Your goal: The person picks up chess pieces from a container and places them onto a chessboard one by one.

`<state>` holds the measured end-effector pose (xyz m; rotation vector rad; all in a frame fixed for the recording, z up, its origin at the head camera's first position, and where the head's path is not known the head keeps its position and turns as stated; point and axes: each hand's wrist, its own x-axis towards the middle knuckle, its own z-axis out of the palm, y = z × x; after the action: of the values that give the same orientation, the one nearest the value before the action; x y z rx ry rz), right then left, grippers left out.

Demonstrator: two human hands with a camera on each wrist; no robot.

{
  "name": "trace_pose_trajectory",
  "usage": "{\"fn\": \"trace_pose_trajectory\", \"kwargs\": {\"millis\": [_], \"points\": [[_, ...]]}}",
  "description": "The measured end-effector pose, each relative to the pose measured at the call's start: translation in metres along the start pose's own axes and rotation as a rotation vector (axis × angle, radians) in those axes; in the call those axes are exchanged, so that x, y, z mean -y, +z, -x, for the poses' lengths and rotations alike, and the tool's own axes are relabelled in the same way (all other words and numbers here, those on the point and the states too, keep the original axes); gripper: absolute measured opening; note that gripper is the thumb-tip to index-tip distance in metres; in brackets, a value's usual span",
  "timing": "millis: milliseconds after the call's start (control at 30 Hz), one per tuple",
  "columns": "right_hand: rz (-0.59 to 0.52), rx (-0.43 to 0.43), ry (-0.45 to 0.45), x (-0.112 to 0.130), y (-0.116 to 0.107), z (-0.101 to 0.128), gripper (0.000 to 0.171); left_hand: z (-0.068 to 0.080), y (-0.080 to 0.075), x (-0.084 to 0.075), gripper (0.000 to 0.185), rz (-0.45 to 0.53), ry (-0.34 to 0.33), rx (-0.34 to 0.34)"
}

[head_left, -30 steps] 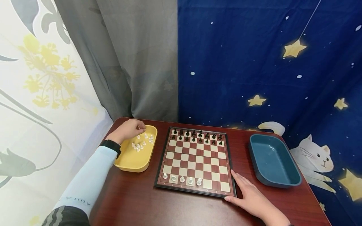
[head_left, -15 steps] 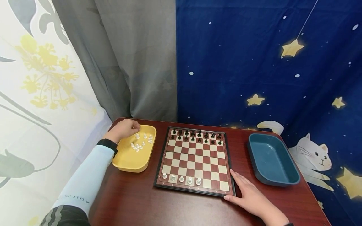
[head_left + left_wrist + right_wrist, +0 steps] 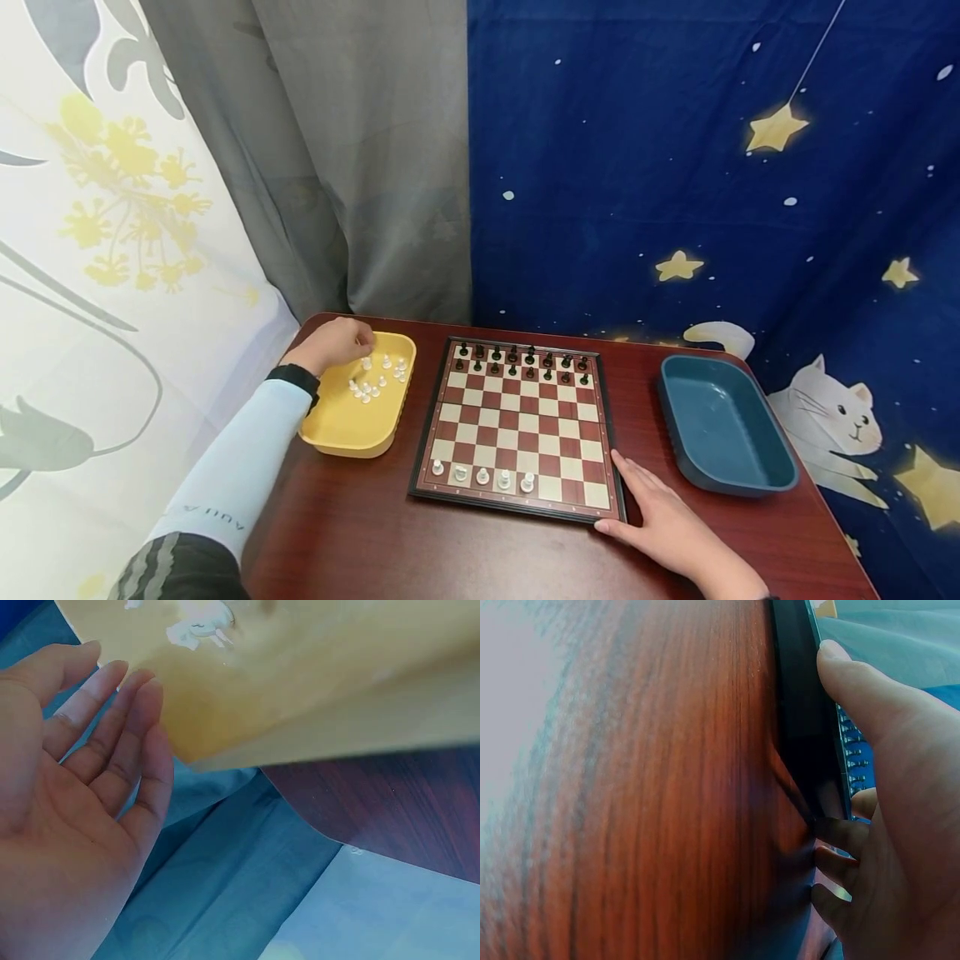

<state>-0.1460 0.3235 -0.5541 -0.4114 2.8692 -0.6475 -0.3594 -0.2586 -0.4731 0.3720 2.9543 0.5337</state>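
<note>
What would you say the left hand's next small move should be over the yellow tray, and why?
Probably to lower the fingers and pinch one white piece. The left hand hovers at the far rim of the yellow tray with fingers relaxed and holding nothing in the wrist view, and loose white pieces lie just beside it. The chessboard has only five white pieces in its near row, and the right hand rests against its corner.

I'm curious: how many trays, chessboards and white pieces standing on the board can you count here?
Trays: 2, the yellow tray and the blue tray
Chessboard: 1
White pieces on the board: 5, all in the near row
Total: 8
</note>
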Motion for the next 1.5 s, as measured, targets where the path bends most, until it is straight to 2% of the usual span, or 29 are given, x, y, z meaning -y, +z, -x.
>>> {"fn": "trace_pose_trajectory", "kwargs": {"millis": [167,433,533,967,1133,1233,1367,1500], "points": [[-0.002,-0.009,-0.01,-0.001,0.0,0.001,0.123,-0.007,0.005,-0.001,0.024,-0.039,-0.022,0.025],[-0.002,-0.01,-0.005,-0.001,-0.001,0.001,0.122,-0.018,0.014,-0.011,0.013,-0.087,0.084,0.058],[-0.005,-0.007,-0.003,0.0,-0.001,0.001,0.123,-0.022,0.018,-0.013,0.013,-0.109,0.102,0.064],[0.004,-0.035,-0.024,-0.002,-0.001,0.003,0.12,-0.024,0.024,-0.018,0.016,-0.142,0.095,0.044],[0.007,-0.029,-0.021,-0.004,0.001,0.002,0.12,-0.022,0.021,-0.02,0.011,-0.148,0.097,0.033],[0.007,-0.028,-0.019,-0.004,0.001,0.002,0.121,-0.019,0.017,-0.023,0.007,-0.129,0.124,0.0],[0.005,-0.019,-0.014,-0.004,0.001,0.001,0.122,-0.014,0.009,-0.035,0.01,-0.096,0.179,-0.059],[0.006,-0.009,-0.006,-0.004,0.002,-0.001,0.123,-0.007,0.006,-0.061,0.013,-0.096,0.249,-0.095]]}}
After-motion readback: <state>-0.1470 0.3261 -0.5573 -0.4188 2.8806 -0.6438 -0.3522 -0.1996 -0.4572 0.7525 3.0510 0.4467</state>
